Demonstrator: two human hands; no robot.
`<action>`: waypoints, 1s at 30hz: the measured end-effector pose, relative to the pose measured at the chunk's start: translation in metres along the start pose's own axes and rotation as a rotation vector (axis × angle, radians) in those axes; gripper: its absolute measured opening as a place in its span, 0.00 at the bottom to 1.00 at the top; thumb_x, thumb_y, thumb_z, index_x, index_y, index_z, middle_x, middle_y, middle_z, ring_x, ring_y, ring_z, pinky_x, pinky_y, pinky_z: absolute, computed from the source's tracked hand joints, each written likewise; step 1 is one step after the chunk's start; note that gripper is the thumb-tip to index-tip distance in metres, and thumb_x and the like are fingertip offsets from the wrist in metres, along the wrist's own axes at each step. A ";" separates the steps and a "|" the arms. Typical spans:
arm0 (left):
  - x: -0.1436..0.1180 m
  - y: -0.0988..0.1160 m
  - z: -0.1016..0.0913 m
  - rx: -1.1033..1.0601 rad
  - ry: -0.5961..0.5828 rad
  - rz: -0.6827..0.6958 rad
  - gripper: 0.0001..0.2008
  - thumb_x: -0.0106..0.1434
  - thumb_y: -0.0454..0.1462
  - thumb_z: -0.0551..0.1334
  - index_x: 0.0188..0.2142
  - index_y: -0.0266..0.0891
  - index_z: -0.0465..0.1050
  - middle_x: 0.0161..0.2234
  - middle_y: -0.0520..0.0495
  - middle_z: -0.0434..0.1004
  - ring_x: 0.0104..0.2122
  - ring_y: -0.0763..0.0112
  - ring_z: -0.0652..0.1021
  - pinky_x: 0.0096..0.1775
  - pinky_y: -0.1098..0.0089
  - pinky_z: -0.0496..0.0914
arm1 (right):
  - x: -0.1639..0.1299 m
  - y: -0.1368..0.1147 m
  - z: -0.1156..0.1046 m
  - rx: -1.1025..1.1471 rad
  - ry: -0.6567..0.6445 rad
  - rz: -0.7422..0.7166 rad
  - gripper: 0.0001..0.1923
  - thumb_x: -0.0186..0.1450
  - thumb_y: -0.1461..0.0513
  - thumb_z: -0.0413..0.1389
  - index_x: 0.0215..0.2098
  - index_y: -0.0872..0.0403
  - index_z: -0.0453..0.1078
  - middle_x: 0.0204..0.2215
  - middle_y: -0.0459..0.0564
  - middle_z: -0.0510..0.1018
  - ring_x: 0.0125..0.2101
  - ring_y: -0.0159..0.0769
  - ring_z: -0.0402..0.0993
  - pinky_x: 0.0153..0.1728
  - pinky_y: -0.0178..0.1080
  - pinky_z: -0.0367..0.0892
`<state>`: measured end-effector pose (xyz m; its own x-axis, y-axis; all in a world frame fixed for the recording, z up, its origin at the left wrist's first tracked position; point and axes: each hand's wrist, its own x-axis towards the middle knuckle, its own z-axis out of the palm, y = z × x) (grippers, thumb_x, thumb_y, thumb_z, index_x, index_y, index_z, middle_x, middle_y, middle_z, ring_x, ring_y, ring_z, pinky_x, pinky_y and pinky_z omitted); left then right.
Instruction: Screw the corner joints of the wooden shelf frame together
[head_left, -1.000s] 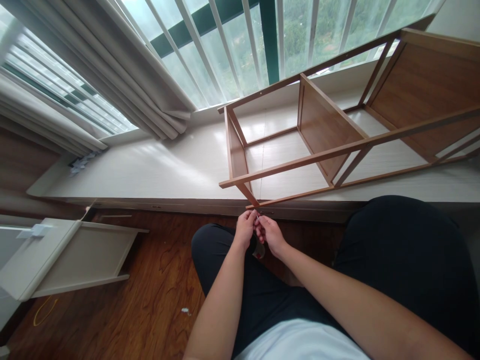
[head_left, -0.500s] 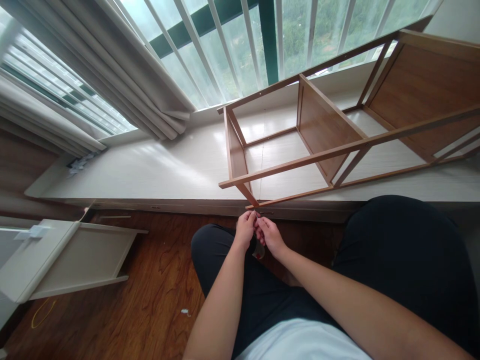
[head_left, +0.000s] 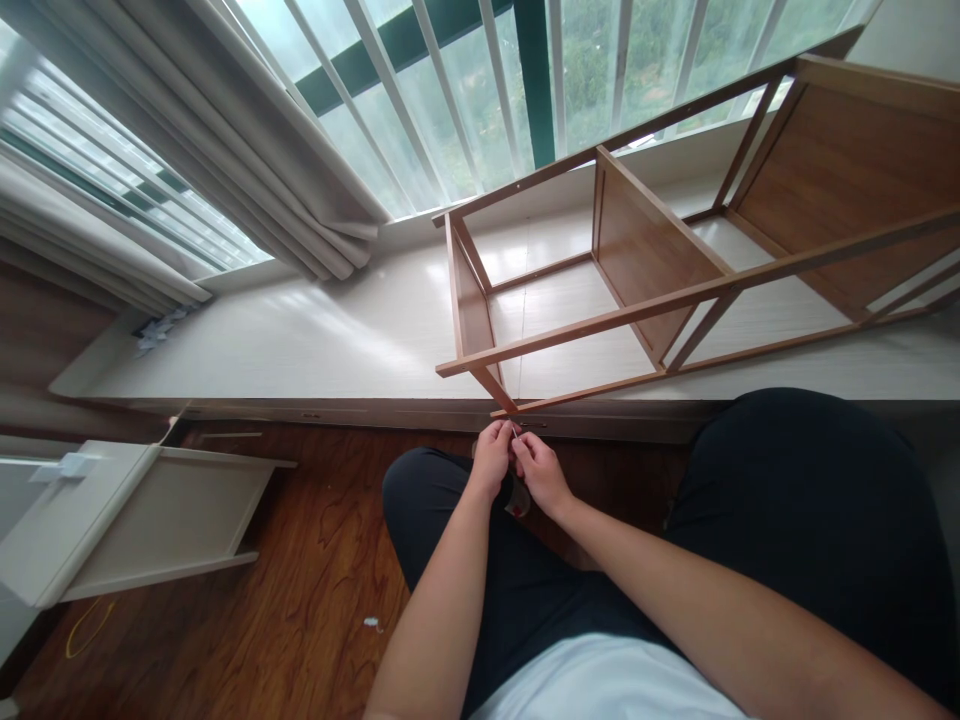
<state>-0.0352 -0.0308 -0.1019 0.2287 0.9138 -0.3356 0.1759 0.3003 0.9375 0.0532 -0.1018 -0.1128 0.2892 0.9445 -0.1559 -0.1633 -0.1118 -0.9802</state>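
My left hand (head_left: 493, 455) and my right hand (head_left: 540, 470) meet just below the near left corner of a wooden shelf frame (head_left: 592, 325). Both are closed, with thumbs and fingertips pinched together. Between the fingertips shows a thin, pale sliver (head_left: 514, 432), too small to name. The brown frame lies on its side along a white window ledge (head_left: 322, 340), its end leg reaching over the ledge's front edge close to my fingers. I cannot tell whether my fingers touch that leg.
Barred windows and a grey curtain (head_left: 247, 130) stand behind the ledge. At left is a white cabinet-like piece (head_left: 172, 510), with a yellow cord (head_left: 82, 640) on the floor beside it. A small white scrap (head_left: 371, 623) lies on the wooden floor (head_left: 307, 570). My knees are near the ledge.
The fingers of my right hand have shifted slightly, and the pale sliver between the fingertips shows more clearly. The shelf frame stays where it was.
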 end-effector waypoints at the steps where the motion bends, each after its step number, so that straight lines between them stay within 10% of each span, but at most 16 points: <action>1: 0.000 0.001 0.000 -0.002 0.001 0.000 0.17 0.60 0.50 0.64 0.31 0.36 0.73 0.23 0.53 0.67 0.21 0.76 0.67 0.22 0.76 0.61 | 0.000 0.000 0.000 -0.006 0.000 -0.004 0.18 0.71 0.49 0.50 0.29 0.51 0.65 0.16 0.40 0.66 0.19 0.33 0.62 0.25 0.35 0.57; 30: -0.004 0.008 0.002 -0.024 0.034 0.004 0.18 0.59 0.50 0.65 0.30 0.36 0.74 0.18 0.57 0.61 0.17 0.79 0.62 0.20 0.76 0.56 | 0.004 0.002 0.006 0.386 -0.065 0.150 0.18 0.66 0.47 0.52 0.28 0.52 0.65 0.14 0.39 0.67 0.12 0.26 0.56 0.12 0.30 0.50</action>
<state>-0.0326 -0.0329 -0.0929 0.1967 0.9235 -0.3292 0.1524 0.3029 0.9408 0.0485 -0.0964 -0.1147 0.1767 0.9455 -0.2736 -0.5444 -0.1377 -0.8275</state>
